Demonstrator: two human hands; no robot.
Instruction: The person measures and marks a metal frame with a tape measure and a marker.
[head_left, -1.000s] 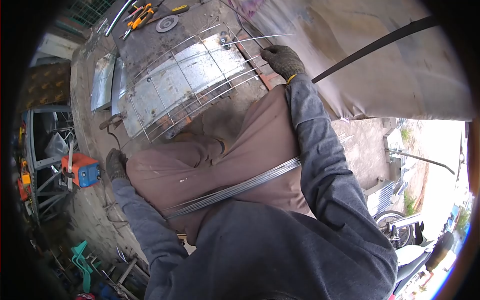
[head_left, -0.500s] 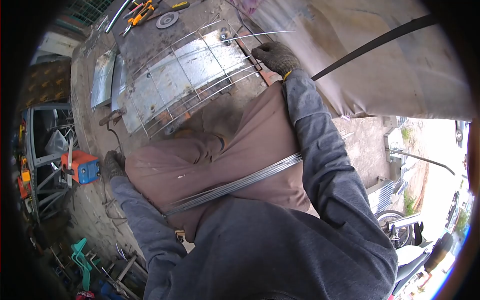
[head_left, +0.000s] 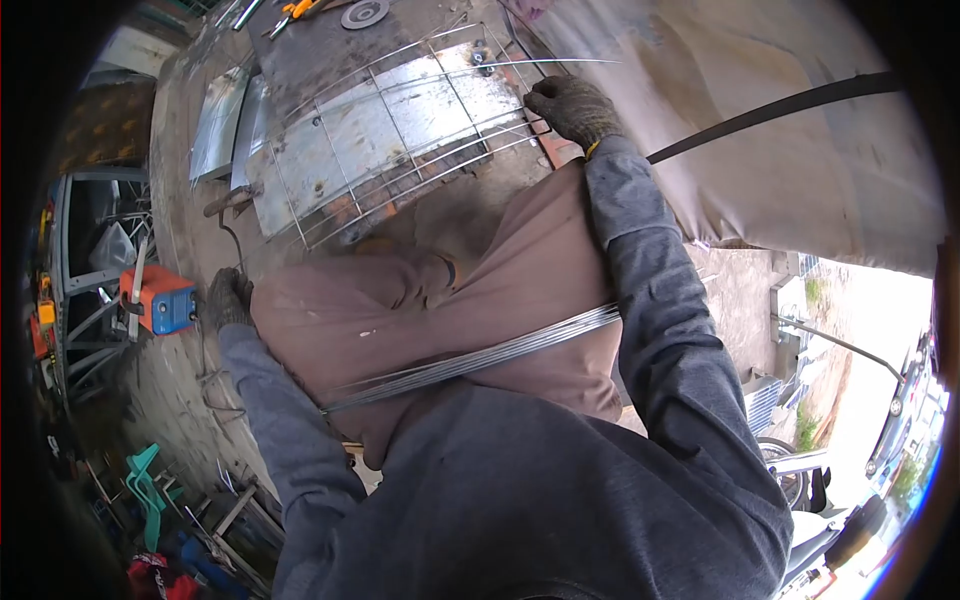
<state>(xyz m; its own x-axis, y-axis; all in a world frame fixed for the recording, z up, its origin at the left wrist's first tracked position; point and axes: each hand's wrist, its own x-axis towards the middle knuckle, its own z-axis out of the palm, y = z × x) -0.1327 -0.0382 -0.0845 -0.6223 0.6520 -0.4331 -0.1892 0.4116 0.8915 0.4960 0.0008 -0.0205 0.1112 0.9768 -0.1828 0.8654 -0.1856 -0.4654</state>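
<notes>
My right hand [head_left: 577,108], in a dark knitted glove, has its fingers closed on the right end of a wire grid [head_left: 393,131]. The grid lies over a shiny metal sheet [head_left: 360,140]. Beside my left knee is my left hand [head_left: 229,297], also gloved, near the cable of a rusty clamp-like tool [head_left: 233,201]; its fingers are mostly hidden, and what it holds cannot be made out. A bundle of thin metal rods [head_left: 480,359] rests across my lap.
An orange and blue machine [head_left: 160,301] stands at the left. At the top are a grinding disc [head_left: 365,13] and orange-handled pliers [head_left: 298,9]. A large draped sheet with a black strap [head_left: 770,115] covers the upper right. A green object [head_left: 146,495] lies lower left.
The view has shifted, so the grid and metal sheet appear slightly higher and further right. My right hand stays at the grid's right end, and the rods remain on my lap.
</notes>
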